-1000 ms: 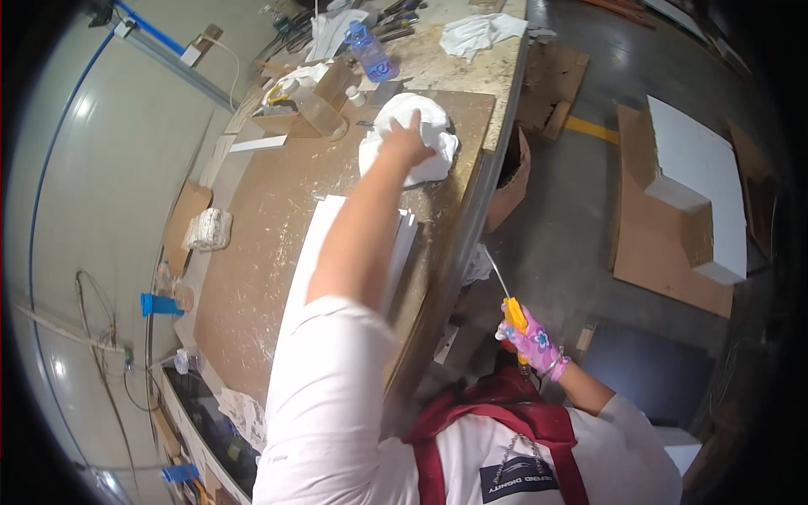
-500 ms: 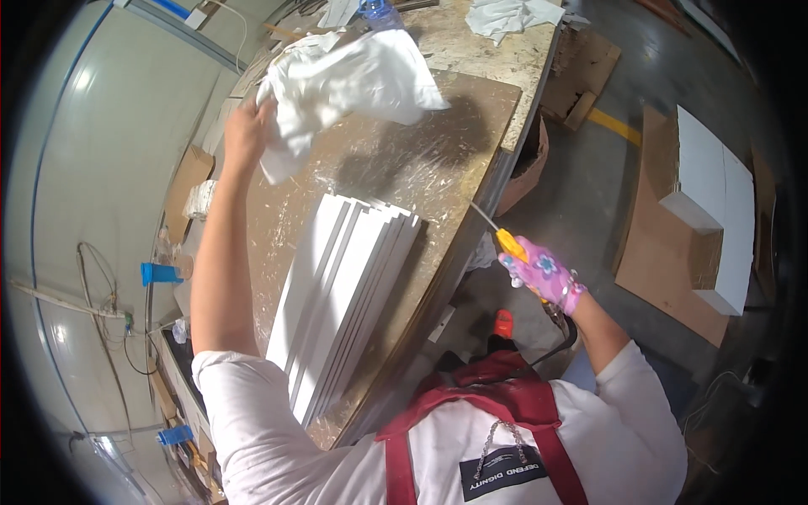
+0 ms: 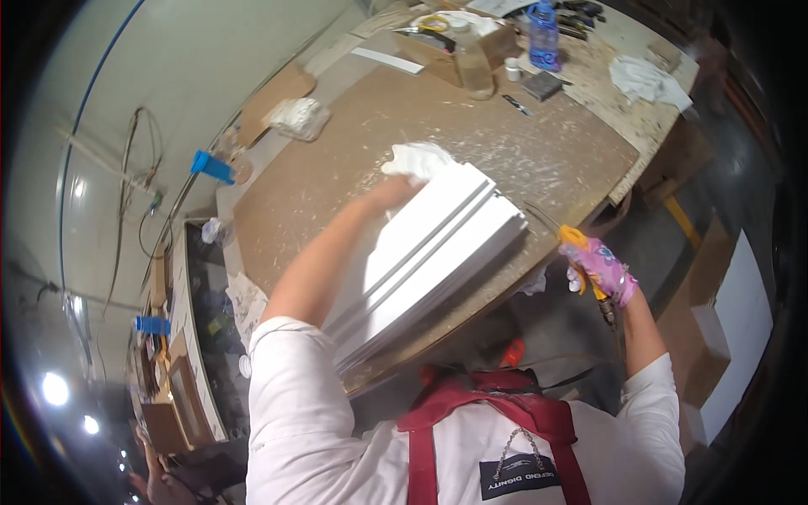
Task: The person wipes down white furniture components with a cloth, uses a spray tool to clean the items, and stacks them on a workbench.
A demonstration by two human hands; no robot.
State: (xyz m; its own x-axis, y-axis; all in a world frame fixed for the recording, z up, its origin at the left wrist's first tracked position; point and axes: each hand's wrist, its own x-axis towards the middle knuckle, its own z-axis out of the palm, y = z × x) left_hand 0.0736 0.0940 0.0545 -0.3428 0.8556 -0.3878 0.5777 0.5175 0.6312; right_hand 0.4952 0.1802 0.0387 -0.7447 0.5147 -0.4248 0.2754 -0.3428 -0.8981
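A stack of long white boards (image 3: pixel 438 244) lies lengthwise on the brown, scuffed worktop (image 3: pixel 337 139). My left hand (image 3: pixel 396 192), bare, is closed on a crumpled white cloth (image 3: pixel 421 158) at the upper left edge of the stack, by the boards' far end. My right hand (image 3: pixel 604 268), in a pink and purple flowered glove, grips an orange air blow gun (image 3: pixel 575 236) off the table's right side. Its thin metal nozzle points toward the boards' far end, apart from them. The fingertips of my left hand are partly hidden by the cloth.
At the back stand a blue bottle (image 3: pixel 544 38), a clear bottle of yellowish liquid (image 3: pixel 474 63) and a small white jar (image 3: pixel 512 69). Another white cloth (image 3: pixel 644 80) lies at the far right corner. A white wad (image 3: pixel 299 119) sits at the left. White-faced cardboard (image 3: pixel 741 311) stands on the right.
My left hand has brought the cloth down from above the worktop to the boards' edge. The blow gun stays in my right hand. The view has shifted, showing more of the table's back.
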